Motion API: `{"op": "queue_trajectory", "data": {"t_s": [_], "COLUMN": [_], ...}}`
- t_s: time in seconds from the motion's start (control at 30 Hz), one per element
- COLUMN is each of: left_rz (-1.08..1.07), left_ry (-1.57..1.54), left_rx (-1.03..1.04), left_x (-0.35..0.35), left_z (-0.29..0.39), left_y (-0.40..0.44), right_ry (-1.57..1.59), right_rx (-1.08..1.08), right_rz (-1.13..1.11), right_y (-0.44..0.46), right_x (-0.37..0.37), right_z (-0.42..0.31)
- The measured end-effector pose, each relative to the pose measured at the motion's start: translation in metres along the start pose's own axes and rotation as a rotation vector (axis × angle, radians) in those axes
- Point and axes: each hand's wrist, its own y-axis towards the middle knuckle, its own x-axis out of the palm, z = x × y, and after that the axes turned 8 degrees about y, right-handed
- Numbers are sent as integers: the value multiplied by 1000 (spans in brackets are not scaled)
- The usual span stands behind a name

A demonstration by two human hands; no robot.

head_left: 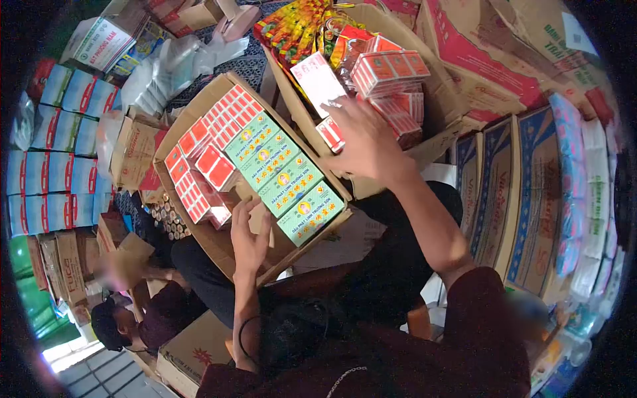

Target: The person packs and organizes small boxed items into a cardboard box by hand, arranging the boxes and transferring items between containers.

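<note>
My right hand (pixel 371 142) reaches over the right-hand carton (pixel 438 99), its thumb and fingers around a small red-and-white pack (pixel 330 134). A white box with pink print (pixel 317 78) lies by its fingertips. More red-and-white packs in clear wrap (pixel 390 69) fill that carton behind the hand. My left hand (pixel 249 237) hovers with fingers apart over the near side of the left-hand carton (pixel 194 237), holding nothing. Inside this carton, green boxes (pixel 284 178) form a row along the right side, and red-and-white packs (pixel 231 114) are stacked on the left.
Blue boxes (pixel 58 169) are stacked at the left. Tall brown cartons (pixel 524 192) stand at the right beside pastel plastic-wrapped packs (pixel 566 179). Another person (pixel 149 315) is at the lower left, near a carton (pixel 192 348). Clear plastic bags (pixel 176 66) lie beyond the left-hand carton.
</note>
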Motion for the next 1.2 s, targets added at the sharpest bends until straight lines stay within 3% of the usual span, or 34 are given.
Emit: {"op": "queue_trajectory", "data": {"t_s": [0.1, 0.23, 0.4, 0.5, 0.67, 0.73, 0.77, 0.83, 0.87, 0.9, 0.97, 1.2], "left_rz": [-1, -46, 15, 117, 236, 184, 130, 73, 206, 339, 450, 598], "left_ry": [-49, -128, -168, -170, -246, -319, -393, -464, -551, -638, -309, 59], "left_rx": [-15, 18, 207, 234, 244, 129, 20, -83, -143, -206, -315, -348], "left_x": [-3, -12, -22, -22, -15, -12, -11, -14, -18, -24, -46, -105], "left_z": [9, 33, 71, 87, 77, 65, 58, 44, 36, 26, -5, -130], "left_y": [-6, -12, -9, -7, -10, -26, -34, -35, -31, -27, -15, 104], "right_ry": [188, 329, 365, 473, 824, 1025, 1028, 1209, 1293, 1292, 1274, 1254], "right_rx": [171, 251, 119, -181, -164, -26, -23, 255, 397, 399, 386, 451], "right_rz": [-264, -248, -64, 203, 154, -158, -155, -249, -296, -293, -321, -313], "right_y": [-16, -7, 5, 8, -9, -26, -32, -41, -42, -42, -36, -21], "right_x": [3, -5, -23, -20, -8, 9, 16, 26, 27, 26, 21, 23], "right_z": [9, 4, -19, -31, -77, -92, -98, -107, -108, -106, -102, -82]}}
